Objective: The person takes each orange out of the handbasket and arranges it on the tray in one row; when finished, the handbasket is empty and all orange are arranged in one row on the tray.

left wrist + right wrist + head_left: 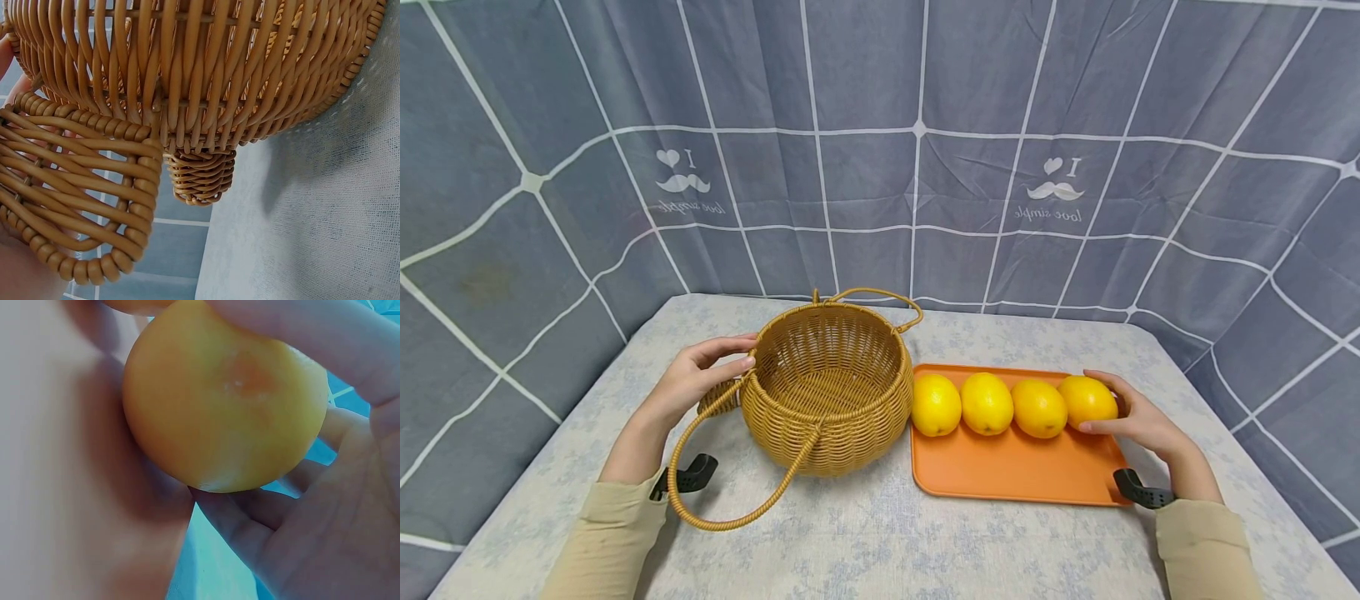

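Observation:
A round wicker basket (835,433) stands on the table, its mouth facing up. My left hand (696,375) grips the left side of its rim with fingers and thumb. In the left wrist view, the basket's woven wall (206,69) and a woven side flap (75,181) partly hide that hand (28,269). An orange tray (1015,471) lies to the basket's right, with a row of yellow-orange oranges along its far half. My right hand (1138,417) curls its fingers and thumb round the rightmost orange (1087,400), seen close in the right wrist view, where this orange (219,400) touches the tray.
Three more oranges, the left one (936,405), the second (987,403) and the third (1039,408), sit side by side. One looped handle (722,525) hangs out over the table at the front left; another handle (880,291) leans back. A grey curtain (865,175) surrounds the table.

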`<state>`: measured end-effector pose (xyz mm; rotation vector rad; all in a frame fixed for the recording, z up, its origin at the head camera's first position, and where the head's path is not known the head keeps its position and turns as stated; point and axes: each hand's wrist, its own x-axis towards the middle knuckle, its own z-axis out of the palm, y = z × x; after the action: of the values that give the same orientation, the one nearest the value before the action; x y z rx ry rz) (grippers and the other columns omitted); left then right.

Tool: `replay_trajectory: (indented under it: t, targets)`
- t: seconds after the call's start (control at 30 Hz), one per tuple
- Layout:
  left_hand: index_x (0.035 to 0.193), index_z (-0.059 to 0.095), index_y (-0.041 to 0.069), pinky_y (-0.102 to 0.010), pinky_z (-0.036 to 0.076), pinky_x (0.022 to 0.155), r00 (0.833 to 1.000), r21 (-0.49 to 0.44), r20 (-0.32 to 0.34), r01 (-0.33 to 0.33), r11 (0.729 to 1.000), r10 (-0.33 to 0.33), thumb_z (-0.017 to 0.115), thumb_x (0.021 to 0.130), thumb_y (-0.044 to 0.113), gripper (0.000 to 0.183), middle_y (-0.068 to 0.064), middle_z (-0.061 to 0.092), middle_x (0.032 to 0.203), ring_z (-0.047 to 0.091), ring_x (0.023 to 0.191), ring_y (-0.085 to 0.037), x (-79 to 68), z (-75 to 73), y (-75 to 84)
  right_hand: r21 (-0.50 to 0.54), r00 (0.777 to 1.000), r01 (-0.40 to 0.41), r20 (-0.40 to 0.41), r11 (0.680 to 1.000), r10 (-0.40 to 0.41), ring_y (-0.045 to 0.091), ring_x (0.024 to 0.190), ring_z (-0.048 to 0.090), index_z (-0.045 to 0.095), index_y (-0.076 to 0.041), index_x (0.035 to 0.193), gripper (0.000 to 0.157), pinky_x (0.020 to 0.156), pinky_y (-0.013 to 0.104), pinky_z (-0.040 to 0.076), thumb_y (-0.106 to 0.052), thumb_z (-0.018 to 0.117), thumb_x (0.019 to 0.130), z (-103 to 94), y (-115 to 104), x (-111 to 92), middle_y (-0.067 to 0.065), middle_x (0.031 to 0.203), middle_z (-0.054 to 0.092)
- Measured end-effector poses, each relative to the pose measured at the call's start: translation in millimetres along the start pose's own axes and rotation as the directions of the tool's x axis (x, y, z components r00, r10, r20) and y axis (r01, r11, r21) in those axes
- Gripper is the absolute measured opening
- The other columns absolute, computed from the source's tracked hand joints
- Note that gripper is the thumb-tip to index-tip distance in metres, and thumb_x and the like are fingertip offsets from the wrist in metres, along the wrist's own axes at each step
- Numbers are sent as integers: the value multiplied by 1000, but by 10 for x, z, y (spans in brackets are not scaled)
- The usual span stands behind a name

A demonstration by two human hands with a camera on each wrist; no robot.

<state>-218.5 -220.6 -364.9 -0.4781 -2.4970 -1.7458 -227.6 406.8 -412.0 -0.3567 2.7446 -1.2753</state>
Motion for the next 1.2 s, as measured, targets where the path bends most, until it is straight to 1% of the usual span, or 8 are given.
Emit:
replay_trajectory:
  t: [0.07, 0.13, 0.3, 0.37, 0.5, 0.67, 0.93, 1.2]
  targets:
    - [124, 58, -2, -52, 24, 108, 1000, 1, 1, 1, 1000, -1, 64, 91, 25, 43, -7, 50, 137, 31, 134, -30, -1, -1, 1, -6, 1000, -2, 4, 1000, 2, 3, 103, 45, 23, -7, 147, 84, 90, 28, 38, -20, 74, 81, -4, 5, 6, 21, 138, 36]
    - [124, 57, -2, -53, 24, 108, 1000, 3, 2, 2, 1000, -2, 64, 91, 25, 43, -7, 50, 137, 30, 135, -30, -1, -2, 3, -18, 1000, -3, 5, 1000, 3, 9, 106, 48, 23, -6, 147, 84, 92, 34, 39, -21, 73, 82, -15, 1, 4, 21, 138, 36]
    - [124, 57, -2, -54, 23, 107, 1000, 2, -1, 1, 1000, -1, 64, 91, 25, 43, -5, 51, 137, 30, 135, -30, -1, -4, 7, -14, 1000, 12, 15, 1000, -12, 42, 115, 45, 20, -4, 148, 82, 94, 61, 36, -20, 70, 85, -55, -22, -22, 25, 142, 30]
    - [124, 57, -2, -55, 23, 107, 1000, 4, -2, -1, 1000, 1, 64, 91, 25, 42, -4, 51, 136, 30, 135, -30, -2, -4, 11, -2, 1000, 11, 20, 1000, -11, 48, 117, 42, 20, -4, 148, 81, 93, 66, 33, -20, 69, 85, -64, -33, -32, 26, 143, 28]
    - [123, 58, -2, -55, 23, 107, 1000, 5, -4, -8, 1000, 8, 64, 91, 24, 41, -2, 52, 135, 32, 134, -28, -4, -3, 14, 3, 1000, 2, 26, 1000, -2, 49, 118, 41, 20, -5, 148, 80, 93, 67, 32, -20, 68, 86, -69, -50, -41, 26, 143, 27]
    - [123, 58, -2, -54, 23, 107, 1000, -1, -6, -11, 1000, 11, 64, 91, 23, 41, -3, 53, 135, 34, 133, -25, -4, -4, 7, -6, 1000, 8, 11, 1000, -8, 49, 117, 43, 23, -2, 145, 76, 93, 62, 37, -18, 68, 86, -65, -42, -37, 26, 141, 29]
    - [123, 57, -3, -55, 22, 107, 1000, -3, 1, -10, 1000, 10, 64, 91, 23, 42, -6, 51, 136, 31, 134, -30, -6, -3, 1, -16, 1000, 28, 8, 999, -27, 49, 115, 43, 26, -1, 143, 72, 91, 62, 39, -16, 68, 87, -65, -35, -36, 26, 140, 30]
    - [124, 57, -3, -54, 23, 107, 1000, -2, 1, -5, 1000, 5, 64, 91, 24, 43, -6, 51, 137, 31, 134, -30, -8, 5, 10, -25, 1000, 13, 15, 1000, -13, 49, 114, 44, 27, -1, 142, 72, 90, 64, 38, -19, 68, 86, -78, -32, -54, 25, 140, 30]
